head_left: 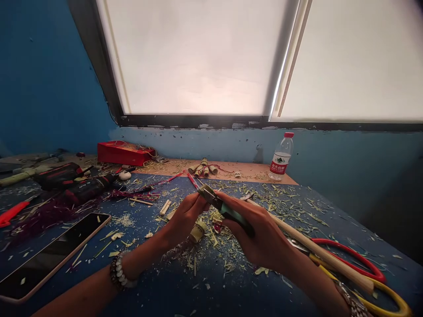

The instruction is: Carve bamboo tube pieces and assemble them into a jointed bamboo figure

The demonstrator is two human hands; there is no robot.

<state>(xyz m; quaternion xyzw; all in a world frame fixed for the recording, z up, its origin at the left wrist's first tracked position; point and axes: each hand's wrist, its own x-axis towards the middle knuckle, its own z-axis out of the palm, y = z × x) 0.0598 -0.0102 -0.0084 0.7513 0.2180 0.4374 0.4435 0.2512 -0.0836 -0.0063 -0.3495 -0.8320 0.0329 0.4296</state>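
Note:
My right hand (261,229) is wrapped round the dark green handles of a pair of pliers (231,213). The pliers' metal head meets a small greenish piece (205,190) just above my left fingers. My left hand (187,213), with a beaded bracelet on its wrist, pinches this piece; its far side is hidden. A thin red strand (192,180) reaches up and left from the held piece. Below the hands, a short bamboo section (197,232) lies among green shavings.
A phone (54,255) lies at the left, with power drills (89,187) behind it. Bamboo pieces (203,168), a red box (125,153) and a water bottle (281,157) stand further back. A wooden handle (317,251) and red-handled scissors (360,259) lie right.

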